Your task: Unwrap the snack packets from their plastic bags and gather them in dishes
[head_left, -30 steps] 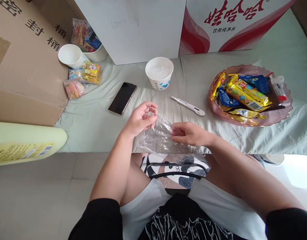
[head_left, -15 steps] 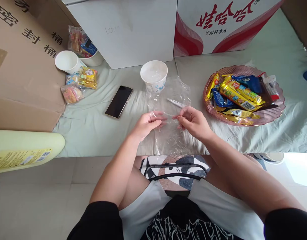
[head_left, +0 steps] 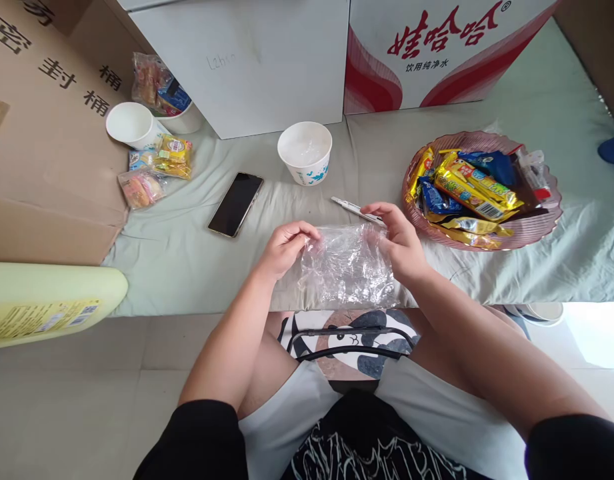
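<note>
A crinkled clear plastic bag [head_left: 347,267] is stretched between both hands just above the near edge of the pale green cloth [head_left: 187,247]. My left hand [head_left: 287,247] pinches the bag's left upper corner. My right hand [head_left: 399,243] grips its right upper side, fingers curled over the film. A white utility knife [head_left: 355,209] lies on the cloth just beyond my right hand. A white paper bowl [head_left: 305,152] stands farther back.
A pink scalloped tray [head_left: 531,230] full of wrapped snacks sits at the right. A black phone [head_left: 235,203] lies left of centre. Snack packets [head_left: 154,170], a paper cup [head_left: 129,125] and cardboard boxes [head_left: 47,133] stand at the left; white and red boxes [head_left: 437,53] line the back.
The bag was held up spread open half a second ago; now both hands have lowered and gathered it toward me, wider apart on its upper edge.
</note>
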Demonstrator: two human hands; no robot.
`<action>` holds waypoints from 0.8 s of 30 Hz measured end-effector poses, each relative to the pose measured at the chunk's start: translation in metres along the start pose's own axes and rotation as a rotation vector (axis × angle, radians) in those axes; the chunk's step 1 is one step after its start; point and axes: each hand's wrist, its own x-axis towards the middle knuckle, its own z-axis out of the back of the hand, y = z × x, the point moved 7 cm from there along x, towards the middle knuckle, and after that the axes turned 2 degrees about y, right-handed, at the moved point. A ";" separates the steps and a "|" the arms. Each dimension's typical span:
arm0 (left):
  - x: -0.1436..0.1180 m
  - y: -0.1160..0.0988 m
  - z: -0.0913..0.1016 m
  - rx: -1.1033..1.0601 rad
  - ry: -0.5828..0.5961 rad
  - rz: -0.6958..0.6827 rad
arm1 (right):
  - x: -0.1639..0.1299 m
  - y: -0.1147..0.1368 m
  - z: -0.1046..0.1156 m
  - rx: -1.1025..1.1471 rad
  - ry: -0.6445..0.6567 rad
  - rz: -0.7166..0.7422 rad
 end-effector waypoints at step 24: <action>-0.011 -0.004 -0.009 -0.175 0.108 0.107 | 0.001 -0.007 -0.016 0.242 0.059 -0.215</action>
